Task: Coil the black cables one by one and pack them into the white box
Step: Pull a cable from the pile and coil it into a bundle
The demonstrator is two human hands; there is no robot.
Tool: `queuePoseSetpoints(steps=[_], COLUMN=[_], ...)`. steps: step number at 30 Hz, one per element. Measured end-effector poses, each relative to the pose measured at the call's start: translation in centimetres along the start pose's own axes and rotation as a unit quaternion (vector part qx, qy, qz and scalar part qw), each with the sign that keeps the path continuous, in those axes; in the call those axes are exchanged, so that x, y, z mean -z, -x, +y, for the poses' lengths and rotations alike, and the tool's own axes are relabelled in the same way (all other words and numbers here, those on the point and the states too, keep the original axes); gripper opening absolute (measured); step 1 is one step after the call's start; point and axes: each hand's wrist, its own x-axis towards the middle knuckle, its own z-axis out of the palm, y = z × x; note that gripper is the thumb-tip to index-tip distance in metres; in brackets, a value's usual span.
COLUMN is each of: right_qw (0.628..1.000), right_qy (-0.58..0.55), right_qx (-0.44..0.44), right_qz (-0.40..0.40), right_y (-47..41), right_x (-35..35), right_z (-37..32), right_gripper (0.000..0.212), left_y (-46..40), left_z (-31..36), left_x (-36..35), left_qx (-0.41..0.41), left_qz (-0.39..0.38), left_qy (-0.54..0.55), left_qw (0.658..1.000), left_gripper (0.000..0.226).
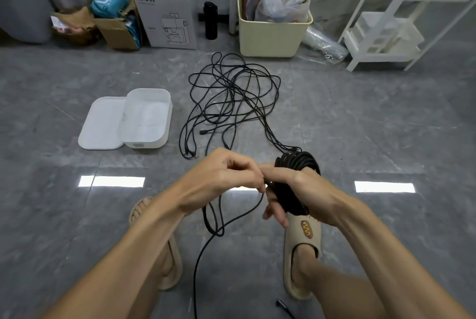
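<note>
My right hand (288, 185) holds a thick coil of black cable (293, 179) wound around it, above my right foot. My left hand (226, 174) pinches the loose strand of that cable (219, 231) just left of the coil; the strand loops down to the floor between my feet. A tangle of loose black cables (231, 94) lies on the grey floor ahead, with strands running back to the coil. The white box (146, 118) sits open on the floor to the left, with nothing in it, its lid (100, 125) lying beside it.
Along the back wall stand a tall white carton (164, 4), a brown cardboard box (116, 28), a black bottle (210, 20), a cream bin with plastic bags (270, 30) and a white shelf rack (401, 15). My slippered feet (301, 249) are below.
</note>
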Motion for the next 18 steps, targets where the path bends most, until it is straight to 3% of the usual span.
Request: queuePoseSetpoints(steps=[5,7,13,18], right_qw=[0.981,0.971,0.889,0.851], right_qy=[-0.141,-0.171,-0.334,-0.405], right_qx=[-0.018,-0.006,0.069,0.114], right_qz=[-0.130,-0.167,-0.305,-0.314], right_y=[0.1,-0.1,-1.0,-0.9], right_x=[-0.7,-0.9,-1.5,-2.1], right_z=[-0.6,-0.6,0.7,0.9], right_gripper=[0.078,0.084,0.061,0.050], left_y=[-0.2,-0.6,-1.4,-1.9], left_z=[-0.3,-0.3,-0.9,-1.5], left_x=[0.6,0.4,-0.4,-1.7], left_qx=[-0.040,-0.043,-0.041,0.019], left_qz=[0.039,0.067,0.115,0.110], left_qy=[0.035,0.057,0.096,0.109], left_qw=[0.998,0.995,0.988,0.988], left_gripper=[0.012,0.013,0.018,0.025])
